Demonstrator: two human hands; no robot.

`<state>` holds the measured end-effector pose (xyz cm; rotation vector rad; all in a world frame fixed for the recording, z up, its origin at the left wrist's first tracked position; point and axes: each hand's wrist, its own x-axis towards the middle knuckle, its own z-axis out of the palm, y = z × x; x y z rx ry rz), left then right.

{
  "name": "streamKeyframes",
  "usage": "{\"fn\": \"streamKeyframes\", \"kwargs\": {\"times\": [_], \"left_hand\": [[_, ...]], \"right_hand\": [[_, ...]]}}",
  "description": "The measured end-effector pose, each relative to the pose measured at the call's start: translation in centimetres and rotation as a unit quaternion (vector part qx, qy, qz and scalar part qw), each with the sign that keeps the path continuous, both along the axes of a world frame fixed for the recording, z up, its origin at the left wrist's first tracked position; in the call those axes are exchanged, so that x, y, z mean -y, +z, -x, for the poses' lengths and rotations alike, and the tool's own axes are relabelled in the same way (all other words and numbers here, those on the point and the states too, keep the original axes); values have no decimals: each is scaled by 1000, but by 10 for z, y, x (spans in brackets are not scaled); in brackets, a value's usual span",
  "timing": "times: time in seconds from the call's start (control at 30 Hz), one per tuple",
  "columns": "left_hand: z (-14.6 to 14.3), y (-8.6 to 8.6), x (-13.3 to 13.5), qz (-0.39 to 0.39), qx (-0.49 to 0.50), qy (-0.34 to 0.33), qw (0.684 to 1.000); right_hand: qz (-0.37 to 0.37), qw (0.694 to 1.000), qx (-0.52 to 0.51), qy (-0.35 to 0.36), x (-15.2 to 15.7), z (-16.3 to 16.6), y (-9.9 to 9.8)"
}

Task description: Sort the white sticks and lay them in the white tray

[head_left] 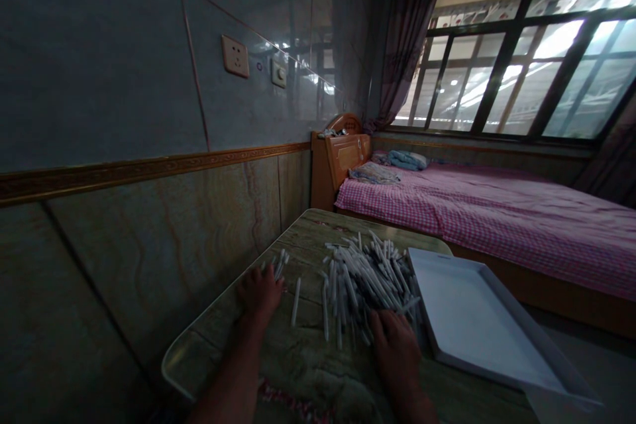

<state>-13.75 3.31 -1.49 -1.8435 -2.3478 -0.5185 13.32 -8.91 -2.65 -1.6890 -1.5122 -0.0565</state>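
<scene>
A large heap of thin white stick-like tubes lies on the green marbled table. My left hand is closed around a small bunch of the white tubes at the table's left side. My right hand rests palm down at the near edge of the heap, its fingers among the tubes and partly hidden. A single tube lies loose between the two hands.
A shallow white tray sits on the table's right side and overhangs its edge. A tiled wall with a socket runs along the left. Beyond the table stands a bed with a pink checked sheet under a window.
</scene>
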Motion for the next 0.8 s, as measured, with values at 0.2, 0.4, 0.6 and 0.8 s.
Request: {"fn": "streamKeyframes", "kwargs": {"times": [0.2, 0.4, 0.6, 0.8], "left_hand": [[-24, -1, 7, 39, -39, -135, 989], [-47, 5, 12, 67, 50, -236, 968], [-21, 19, 16, 44, 23, -125, 991], [-9, 16, 17, 110, 31, -138, 984]], "right_hand": [[17, 1000, -20, 7, -1, -1, -3], [18, 1000, -22, 6, -2, -1, -3], [18, 999, -34, 12, -2, -2, -3], [7, 999, -36, 12, -3, -1, -5]]}}
